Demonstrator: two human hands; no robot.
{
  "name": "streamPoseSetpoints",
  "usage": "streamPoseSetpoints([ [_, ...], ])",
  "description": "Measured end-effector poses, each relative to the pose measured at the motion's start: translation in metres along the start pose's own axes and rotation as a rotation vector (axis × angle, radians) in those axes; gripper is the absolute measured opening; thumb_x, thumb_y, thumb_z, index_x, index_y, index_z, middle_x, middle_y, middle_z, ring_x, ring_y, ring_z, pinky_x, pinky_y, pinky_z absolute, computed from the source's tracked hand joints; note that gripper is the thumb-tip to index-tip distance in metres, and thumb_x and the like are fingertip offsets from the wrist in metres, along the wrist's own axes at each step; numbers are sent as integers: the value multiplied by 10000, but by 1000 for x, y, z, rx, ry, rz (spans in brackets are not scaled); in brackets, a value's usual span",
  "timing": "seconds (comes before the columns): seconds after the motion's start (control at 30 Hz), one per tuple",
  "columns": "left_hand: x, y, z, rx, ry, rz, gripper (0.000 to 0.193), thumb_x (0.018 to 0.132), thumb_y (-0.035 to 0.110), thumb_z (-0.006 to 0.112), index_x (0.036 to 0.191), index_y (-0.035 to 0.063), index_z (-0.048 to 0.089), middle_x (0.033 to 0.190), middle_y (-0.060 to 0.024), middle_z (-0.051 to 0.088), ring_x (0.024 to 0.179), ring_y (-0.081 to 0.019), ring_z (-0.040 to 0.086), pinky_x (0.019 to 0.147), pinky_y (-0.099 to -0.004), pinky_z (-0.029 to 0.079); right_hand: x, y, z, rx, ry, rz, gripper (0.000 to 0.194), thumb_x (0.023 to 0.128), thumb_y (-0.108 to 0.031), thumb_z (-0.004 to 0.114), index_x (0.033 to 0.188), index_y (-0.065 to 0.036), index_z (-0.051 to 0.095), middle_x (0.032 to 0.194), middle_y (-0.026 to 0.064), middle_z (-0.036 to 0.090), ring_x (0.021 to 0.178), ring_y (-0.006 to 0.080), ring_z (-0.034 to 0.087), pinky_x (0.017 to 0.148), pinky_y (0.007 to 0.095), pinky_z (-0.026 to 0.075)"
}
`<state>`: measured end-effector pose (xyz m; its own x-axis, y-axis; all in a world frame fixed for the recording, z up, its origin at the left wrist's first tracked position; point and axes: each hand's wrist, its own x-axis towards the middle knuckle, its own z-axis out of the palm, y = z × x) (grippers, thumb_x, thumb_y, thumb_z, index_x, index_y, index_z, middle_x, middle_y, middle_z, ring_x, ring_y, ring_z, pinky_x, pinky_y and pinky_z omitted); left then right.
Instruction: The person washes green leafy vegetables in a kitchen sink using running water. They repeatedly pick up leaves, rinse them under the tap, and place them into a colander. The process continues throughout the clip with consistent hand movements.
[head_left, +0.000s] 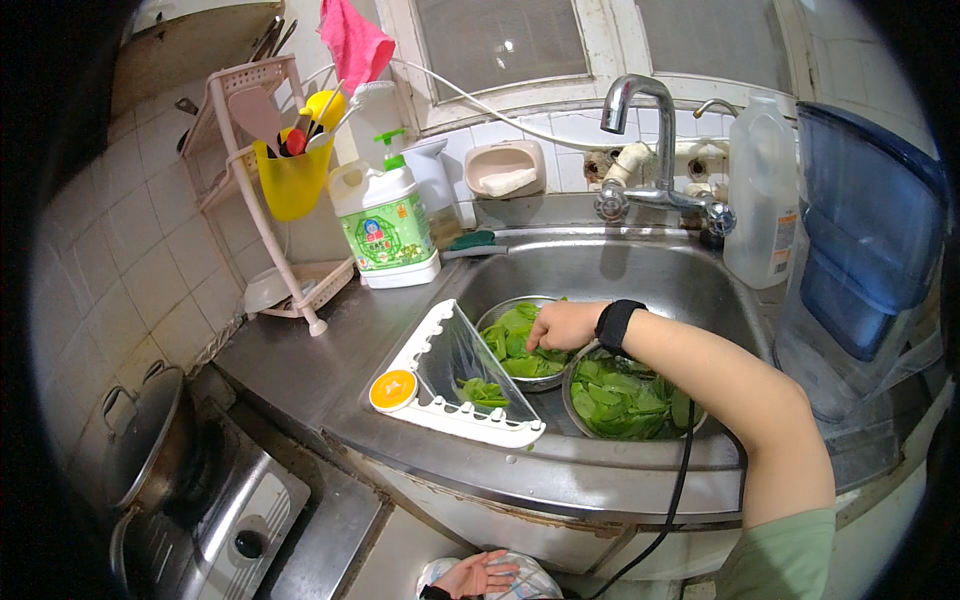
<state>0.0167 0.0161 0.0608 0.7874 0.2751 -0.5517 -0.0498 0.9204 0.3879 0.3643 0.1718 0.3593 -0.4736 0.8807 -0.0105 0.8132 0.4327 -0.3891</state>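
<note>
My right hand (562, 325), with a black band at the wrist, reaches down over a metal colander (541, 383) of green leaves (517, 337) in the sink. Its fingers touch the leaves, and whether they grip any is hidden. Beside the colander, under my forearm, is a round metal bowl (573, 409) full of leaves (622, 397) in water. My left hand (476, 574) is low at the picture's bottom edge, palm up, fingers apart and holding nothing. At the sink's left corner, a white folding strainer frame (469, 425) holds a clear mesh bag with a few leaves (482, 391) in it.
A steel faucet (664, 142) rises behind the sink (675, 262). On the right stand a plastic jug (761, 195) and a blue water filter pitcher (862, 262). Left are a detergent bottle (390, 225), a pink rack (259, 225) and a stove with a lidded pan (150, 442). A black cable (679, 487) hangs in front.
</note>
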Motion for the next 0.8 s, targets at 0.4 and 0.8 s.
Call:
streamPoseSetpoints([
  [0.4,1,-2,-7,-41,-48,5,427,867,388,389,1170,92,446,1166,-171,505,923,-289,560,811,-420,440,-37,-4,-44,350,-308,180,172,721,-65,610,887,-80,653,687,12,614,560,64,536,511,211,423],
  [0.8,4,-2,-10,-8,-35,26,460,871,398,376,1197,77,421,1196,-166,486,942,-293,560,808,-401,449,-52,-7,-30,185,-791,687,381,760,-319,613,1040,-63,575,1136,66,521,771,130,600,610,266,457],
])
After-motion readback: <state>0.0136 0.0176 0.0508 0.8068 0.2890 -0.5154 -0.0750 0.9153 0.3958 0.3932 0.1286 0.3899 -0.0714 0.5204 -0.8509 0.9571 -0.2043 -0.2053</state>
